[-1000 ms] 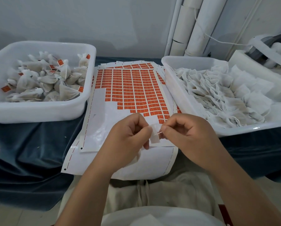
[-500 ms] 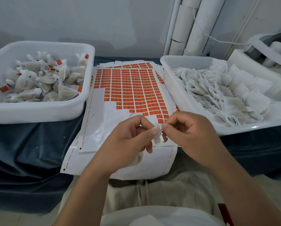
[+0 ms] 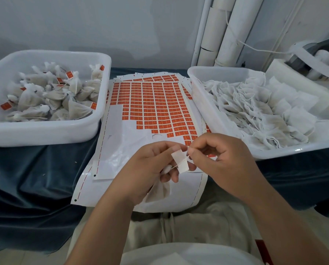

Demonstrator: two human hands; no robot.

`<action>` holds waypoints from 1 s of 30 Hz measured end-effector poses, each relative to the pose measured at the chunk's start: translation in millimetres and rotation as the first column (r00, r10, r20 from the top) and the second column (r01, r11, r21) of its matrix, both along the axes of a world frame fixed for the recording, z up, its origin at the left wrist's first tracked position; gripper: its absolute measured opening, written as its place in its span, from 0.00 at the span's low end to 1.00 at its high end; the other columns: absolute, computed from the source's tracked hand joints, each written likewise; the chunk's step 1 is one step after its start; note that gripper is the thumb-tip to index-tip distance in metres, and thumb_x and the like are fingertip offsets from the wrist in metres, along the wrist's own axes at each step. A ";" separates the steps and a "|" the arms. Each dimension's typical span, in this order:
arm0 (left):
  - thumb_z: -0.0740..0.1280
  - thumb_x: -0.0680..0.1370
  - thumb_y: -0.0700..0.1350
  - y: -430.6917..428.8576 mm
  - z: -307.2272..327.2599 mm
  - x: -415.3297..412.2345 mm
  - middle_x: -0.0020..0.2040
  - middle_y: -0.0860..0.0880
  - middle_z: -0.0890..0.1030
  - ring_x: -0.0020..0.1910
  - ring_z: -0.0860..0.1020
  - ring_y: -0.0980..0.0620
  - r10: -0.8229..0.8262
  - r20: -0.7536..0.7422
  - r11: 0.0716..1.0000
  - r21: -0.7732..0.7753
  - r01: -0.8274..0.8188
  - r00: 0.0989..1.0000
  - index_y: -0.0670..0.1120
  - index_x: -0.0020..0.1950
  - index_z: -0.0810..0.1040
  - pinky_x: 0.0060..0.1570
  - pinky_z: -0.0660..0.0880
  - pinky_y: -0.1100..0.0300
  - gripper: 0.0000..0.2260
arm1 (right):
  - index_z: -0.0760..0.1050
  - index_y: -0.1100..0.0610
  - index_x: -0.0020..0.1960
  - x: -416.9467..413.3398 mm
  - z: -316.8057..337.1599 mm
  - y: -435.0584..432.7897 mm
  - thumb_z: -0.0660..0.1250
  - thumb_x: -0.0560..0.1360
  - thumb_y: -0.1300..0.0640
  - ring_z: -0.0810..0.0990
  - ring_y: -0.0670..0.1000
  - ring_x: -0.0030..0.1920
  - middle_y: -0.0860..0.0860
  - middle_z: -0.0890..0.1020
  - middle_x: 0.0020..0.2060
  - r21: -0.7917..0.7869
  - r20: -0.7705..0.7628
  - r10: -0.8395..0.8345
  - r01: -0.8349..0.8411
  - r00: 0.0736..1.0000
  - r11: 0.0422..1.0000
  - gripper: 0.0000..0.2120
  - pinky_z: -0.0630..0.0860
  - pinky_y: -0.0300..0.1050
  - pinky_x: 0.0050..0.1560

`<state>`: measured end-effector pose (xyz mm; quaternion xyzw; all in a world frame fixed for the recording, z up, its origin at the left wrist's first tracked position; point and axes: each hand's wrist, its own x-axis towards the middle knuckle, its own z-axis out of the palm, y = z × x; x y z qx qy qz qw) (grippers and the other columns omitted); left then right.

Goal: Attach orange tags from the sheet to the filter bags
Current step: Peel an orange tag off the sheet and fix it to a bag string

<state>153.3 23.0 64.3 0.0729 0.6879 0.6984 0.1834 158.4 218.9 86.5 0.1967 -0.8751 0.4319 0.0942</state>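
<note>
A sheet of orange tags [image 3: 156, 104] lies between two white tubs, its near part peeled bare. My left hand [image 3: 148, 169] holds a filled filter bag [image 3: 158, 192] that hangs under its palm, and its fingers pinch a small tag [image 3: 180, 159] with the white back facing up. The bag's string crosses that tag. My right hand [image 3: 221, 157] pinches the string at the tag's right edge. Both hands hover over the sheet's bare near end.
The left tub [image 3: 45, 131] holds several tagged, tied bags. The right tub [image 3: 207, 111] holds several flat untagged bags with strings. More sheets lie under the top one. White pipes [image 3: 221, 31] and a tape dispenser [image 3: 312, 60] stand at the back right. Dark blue cloth [image 3: 26, 178] covers the table.
The tag between my fingers has been turned and spread so its white back shows with the string across it. Both hands stayed in the same spot.
</note>
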 end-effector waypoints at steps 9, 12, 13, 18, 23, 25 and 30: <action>0.70 0.75 0.57 -7.1 -2.8 -3.5 0.50 0.47 0.88 0.39 0.82 0.53 -0.144 0.002 0.990 0.008 0.144 0.990 0.53 0.45 0.87 0.40 0.77 0.63 0.10 | 0.82 0.51 0.43 -3.6 -5.1 2.4 0.71 0.78 0.56 0.83 0.46 0.44 0.41 0.84 0.38 -0.006 0.006 -0.024 0.024 1.000 1.000 0.05 0.76 0.31 0.45; 0.70 0.74 0.57 -6.7 -4.2 -3.7 0.50 0.48 0.89 0.38 0.82 0.54 -0.162 -0.002 0.987 0.003 0.162 0.987 0.55 0.44 0.87 0.39 0.76 0.65 0.09 | 0.82 0.52 0.44 -3.9 -5.3 3.5 0.72 0.79 0.59 0.83 0.47 0.44 0.42 0.84 0.38 0.000 0.029 -0.024 0.024 0.999 1.000 0.06 0.77 0.32 0.45; 0.70 0.74 0.58 -6.5 -4.4 -3.6 0.49 0.48 0.89 0.38 0.82 0.55 -0.163 -0.003 0.987 0.005 0.163 0.987 0.55 0.44 0.87 0.39 0.76 0.66 0.09 | 0.82 0.52 0.44 -3.7 -4.9 3.5 0.72 0.79 0.59 0.83 0.48 0.44 0.43 0.84 0.37 -0.002 0.034 -0.020 0.020 0.999 1.000 0.06 0.77 0.32 0.44; 0.70 0.74 0.59 -6.6 -5.5 -4.0 0.49 0.48 0.89 0.37 0.82 0.56 -0.150 -0.008 0.989 0.001 0.150 0.989 0.55 0.45 0.88 0.38 0.76 0.67 0.11 | 0.82 0.52 0.43 -4.1 -5.4 3.8 0.72 0.80 0.60 0.83 0.48 0.43 0.43 0.83 0.38 0.002 0.039 -0.012 0.012 0.999 1.000 0.07 0.77 0.33 0.44; 0.71 0.79 0.52 -7.0 -7.3 -5.0 0.50 0.47 0.89 0.37 0.81 0.56 -0.160 -0.018 0.987 -0.018 0.160 0.987 0.53 0.48 0.88 0.39 0.76 0.66 0.07 | 0.82 0.52 0.44 -7.7 -9.9 4.6 0.70 0.80 0.56 0.83 0.47 0.43 0.43 0.84 0.38 0.011 0.058 -0.021 0.020 0.998 1.000 0.06 0.77 0.33 0.44; 0.70 0.81 0.49 -7.6 -7.8 -5.1 0.50 0.47 0.89 0.37 0.81 0.55 -0.159 -0.023 0.987 -0.025 0.158 0.987 0.53 0.48 0.88 0.39 0.76 0.66 0.07 | 0.82 0.51 0.44 -8.6 -11.7 4.3 0.69 0.79 0.52 0.83 0.47 0.44 0.43 0.84 0.38 0.002 0.072 -0.029 0.029 0.997 1.000 0.07 0.78 0.33 0.45; 0.69 0.82 0.47 -4.6 -7.3 -4.3 0.45 0.48 0.88 0.37 0.81 0.54 -0.002 -0.109 0.999 -0.049 -0.003 0.994 0.51 0.46 0.88 0.40 0.76 0.65 0.09 | 0.80 0.49 0.51 -12.5 -15.4 -0.1 0.67 0.82 0.41 0.87 0.48 0.45 0.44 0.86 0.43 -0.167 0.245 -0.003 0.046 0.969 0.985 0.12 0.84 0.41 0.47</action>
